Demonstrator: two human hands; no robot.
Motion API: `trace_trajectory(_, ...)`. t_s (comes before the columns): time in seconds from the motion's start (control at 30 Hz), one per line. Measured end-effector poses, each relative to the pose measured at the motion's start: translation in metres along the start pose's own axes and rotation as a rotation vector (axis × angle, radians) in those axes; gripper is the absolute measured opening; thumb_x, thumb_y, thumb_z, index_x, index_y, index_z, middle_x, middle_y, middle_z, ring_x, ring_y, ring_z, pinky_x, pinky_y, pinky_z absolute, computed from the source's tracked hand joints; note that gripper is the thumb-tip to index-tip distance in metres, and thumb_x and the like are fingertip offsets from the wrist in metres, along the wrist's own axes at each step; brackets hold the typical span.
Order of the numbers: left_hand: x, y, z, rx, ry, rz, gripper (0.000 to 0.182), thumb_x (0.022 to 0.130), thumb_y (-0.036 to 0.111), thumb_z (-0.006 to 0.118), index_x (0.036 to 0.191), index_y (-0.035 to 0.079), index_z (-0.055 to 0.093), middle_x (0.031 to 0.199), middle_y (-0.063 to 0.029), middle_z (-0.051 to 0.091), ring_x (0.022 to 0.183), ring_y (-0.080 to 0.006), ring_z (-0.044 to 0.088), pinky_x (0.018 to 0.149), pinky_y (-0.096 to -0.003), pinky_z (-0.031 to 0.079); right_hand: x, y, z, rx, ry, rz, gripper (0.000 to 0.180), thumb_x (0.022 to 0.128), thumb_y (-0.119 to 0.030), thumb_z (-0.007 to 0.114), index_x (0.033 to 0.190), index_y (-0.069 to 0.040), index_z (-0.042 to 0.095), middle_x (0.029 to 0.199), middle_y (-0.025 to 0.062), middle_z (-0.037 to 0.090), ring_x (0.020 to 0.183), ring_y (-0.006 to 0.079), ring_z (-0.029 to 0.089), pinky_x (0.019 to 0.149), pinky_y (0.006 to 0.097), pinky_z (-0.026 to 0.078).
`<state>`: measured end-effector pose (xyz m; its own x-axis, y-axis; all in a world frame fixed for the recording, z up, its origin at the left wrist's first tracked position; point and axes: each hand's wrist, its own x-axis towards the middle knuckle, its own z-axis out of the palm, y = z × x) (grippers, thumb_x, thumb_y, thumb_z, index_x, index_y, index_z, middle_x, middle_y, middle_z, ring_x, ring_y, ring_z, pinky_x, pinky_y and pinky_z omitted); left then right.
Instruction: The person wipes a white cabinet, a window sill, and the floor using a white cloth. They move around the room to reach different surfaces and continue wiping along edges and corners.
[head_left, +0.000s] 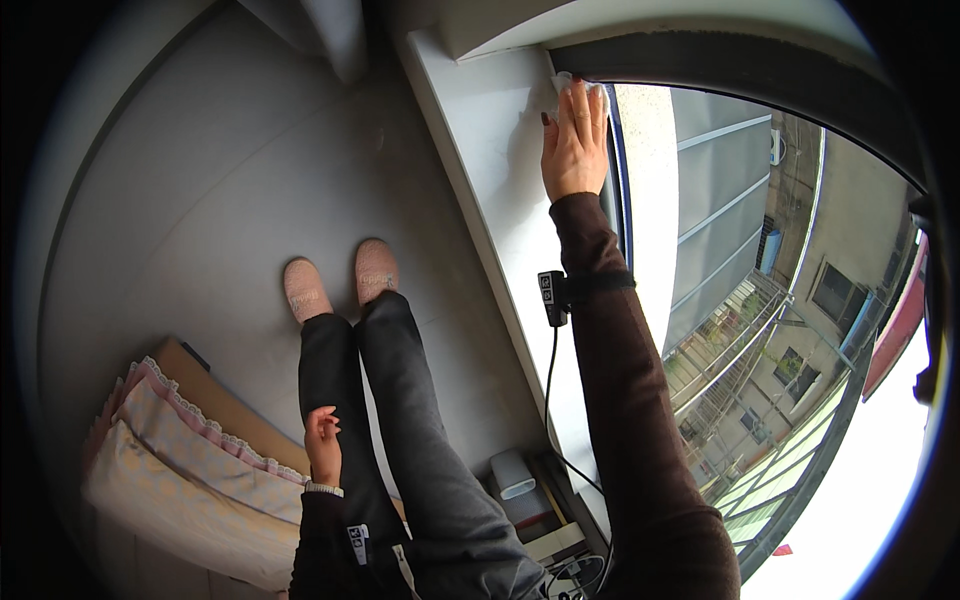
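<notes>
My right hand (576, 146) reaches out at the upper middle right, its fingers pressed over a crumpled white cloth or tissue (559, 81). The white material lies at the far corner of a pale window sill (517, 176), against the dark window frame (622, 172). A strap with a small black device (553, 298) goes round that forearm, and a cable runs down from it. My left hand (323, 444) hangs low beside my left leg, its fingers loosely curled, with no object visible in it. A light-coloured band is on that wrist.
Pink slippers (377, 270) are on my feet on the grey floor (247, 187). A frilled, patterned cloth (202, 480) covers furniture at the lower left. Below the sill's near end stand a grey container (513, 475) and other small items. Buildings show through the window.
</notes>
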<state>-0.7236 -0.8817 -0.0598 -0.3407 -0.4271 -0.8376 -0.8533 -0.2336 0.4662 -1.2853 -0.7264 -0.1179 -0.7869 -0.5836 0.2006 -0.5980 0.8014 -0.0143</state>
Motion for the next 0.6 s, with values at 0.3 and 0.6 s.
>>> trace_trajectory(0.3,0.004,0.043,0.040,-0.144,-0.087,-0.014,0.020,0.096,0.003,0.047,0.110,0.002,0.060,0.095,-0.0056,0.060,0.081,-0.0122,0.057,0.074,-0.0257,0.051,-0.031,0.021,-0.015,-0.118,-0.105,-0.020,0.073,0.084,0.014,0.050,0.149,-0.016,0.038,0.159,0.0103,0.025,0.145,0.0299,0.029,0.116,0.0385,0.033)
trace_trajectory(0.6,-0.002,0.040,0.042,-0.150,-0.117,0.142,0.020,0.097,0.004,0.047,0.113,0.003,0.060,0.095,-0.0024,0.058,0.078,-0.0093,0.054,0.075,-0.0249,0.048,-0.196,0.046,-0.078,-0.367,-0.423,0.037,0.064,0.094,0.001,0.040,0.154,-0.011,0.022,0.162,0.0152,0.012,0.149,0.0276,0.019,0.121,0.0372,0.021)
